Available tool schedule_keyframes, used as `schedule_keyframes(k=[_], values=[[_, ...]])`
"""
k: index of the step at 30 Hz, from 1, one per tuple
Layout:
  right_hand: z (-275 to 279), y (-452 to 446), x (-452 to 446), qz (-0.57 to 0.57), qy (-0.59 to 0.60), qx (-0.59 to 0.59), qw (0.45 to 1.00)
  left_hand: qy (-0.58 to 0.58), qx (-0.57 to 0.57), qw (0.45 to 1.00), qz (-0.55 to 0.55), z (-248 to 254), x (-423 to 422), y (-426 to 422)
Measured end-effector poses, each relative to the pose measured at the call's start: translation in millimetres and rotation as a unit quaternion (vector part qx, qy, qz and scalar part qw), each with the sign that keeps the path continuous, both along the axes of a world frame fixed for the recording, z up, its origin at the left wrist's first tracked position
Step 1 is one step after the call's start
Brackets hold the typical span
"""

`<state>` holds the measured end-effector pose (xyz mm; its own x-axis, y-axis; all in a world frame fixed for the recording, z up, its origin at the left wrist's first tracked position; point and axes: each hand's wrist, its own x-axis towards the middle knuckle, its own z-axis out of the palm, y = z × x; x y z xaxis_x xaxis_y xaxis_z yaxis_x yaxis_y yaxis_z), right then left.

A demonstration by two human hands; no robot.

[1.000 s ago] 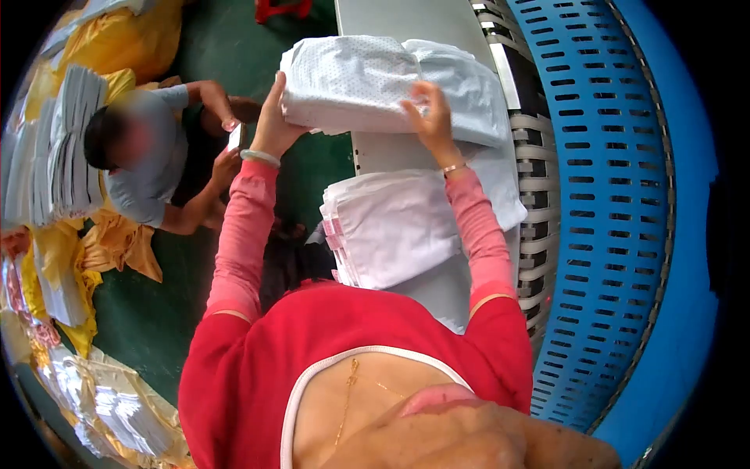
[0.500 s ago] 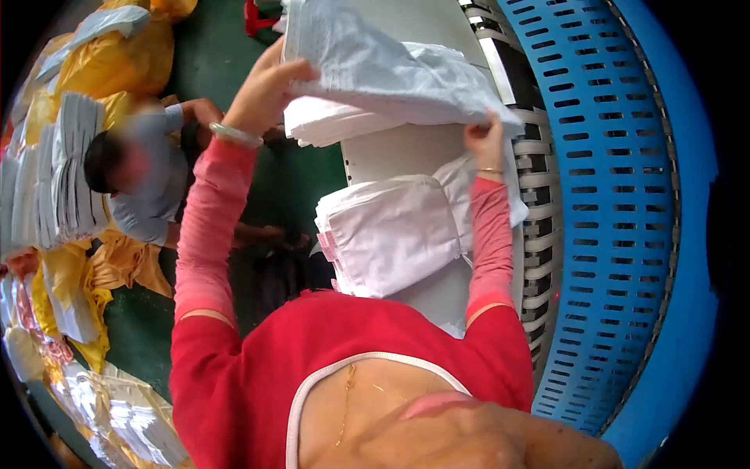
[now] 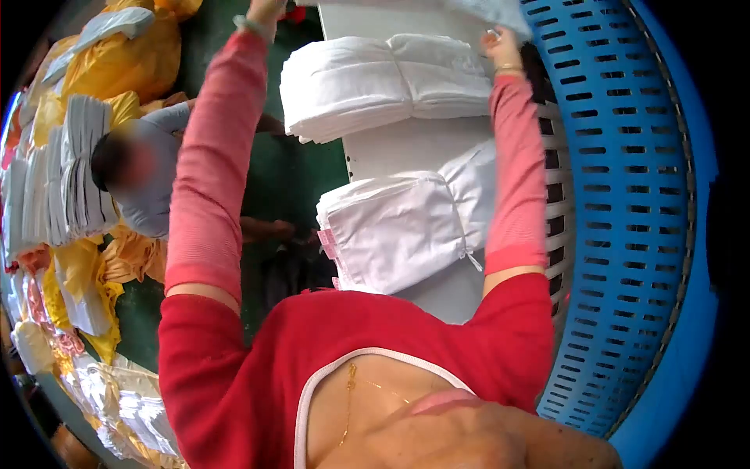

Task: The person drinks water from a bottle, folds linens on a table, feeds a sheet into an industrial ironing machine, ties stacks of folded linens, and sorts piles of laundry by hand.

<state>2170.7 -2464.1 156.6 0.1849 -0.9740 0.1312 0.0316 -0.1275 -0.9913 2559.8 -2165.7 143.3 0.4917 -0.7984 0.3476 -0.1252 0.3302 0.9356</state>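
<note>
At the top right, my right hand (image 3: 501,48) is closed on the edge of a light patterned cloth (image 3: 496,11), most of which lies beyond the frame. My left hand (image 3: 266,9) reaches to the top edge of the view; its fingers are cut off, so what they hold is hidden. Below both hands a thick stack of folded white cloths (image 3: 351,86), tied round the middle, lies on the grey table (image 3: 375,152). Nearer my body is a second tied bundle of white cloths (image 3: 391,227), with pink labels at its left edge.
A blue slotted panel (image 3: 625,219) curves along the right side, beside a ribbed strip (image 3: 556,227). On the left another person (image 3: 148,172) sits low, near stacked cloths (image 3: 82,172) and yellow bags (image 3: 125,55) on the green floor (image 3: 141,316).
The light patterned cloth has been lifted off the stack and carried up and away, uncovering the tied white cloths. Both my hands have moved farther forward.
</note>
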Motion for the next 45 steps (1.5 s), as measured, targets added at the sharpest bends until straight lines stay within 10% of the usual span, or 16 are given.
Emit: schedule_keyframes(k=[1,4,8,13,15,17,23,31,33,37,42,45], values=[[-7,22,14,-0.077,-0.119,0.190,0.972,0.084,0.099,0.991,-0.045,-33,5,15],[-48,103,11,0.061,0.119,-0.015,0.991,0.235,0.193,0.945,0.124,-94,-57,84],[-88,192,9,0.176,0.360,-0.253,0.881,0.473,0.337,0.814,-0.016,-258,-112,133],[-91,241,17,0.205,0.513,-0.407,0.728,0.671,0.131,0.722,-0.108,-215,-176,135],[-90,243,18,0.199,0.506,-0.411,0.732,0.388,0.041,0.915,-0.104,-216,-173,128],[-89,244,21,0.193,0.502,-0.414,0.734,0.691,-0.006,0.709,-0.143,-189,-162,135],[-89,254,22,0.180,0.517,-0.425,0.721,0.630,0.099,0.763,-0.106,-180,-149,141],[-102,254,22,0.124,0.588,-0.514,0.613,0.706,0.097,0.678,-0.181,-211,-156,131],[-105,247,25,0.124,0.528,-0.517,0.662,0.699,0.092,0.679,-0.205,-199,-157,133],[-86,247,23,0.167,0.489,-0.469,0.716,0.612,0.023,0.753,-0.239,-183,-141,143],[-7,301,26,0.274,0.594,-0.375,0.657,0.434,0.042,0.872,-0.225,-37,-134,187],[15,327,20,0.347,0.581,-0.370,0.637,0.328,0.123,0.908,-0.231,-32,-133,189]])
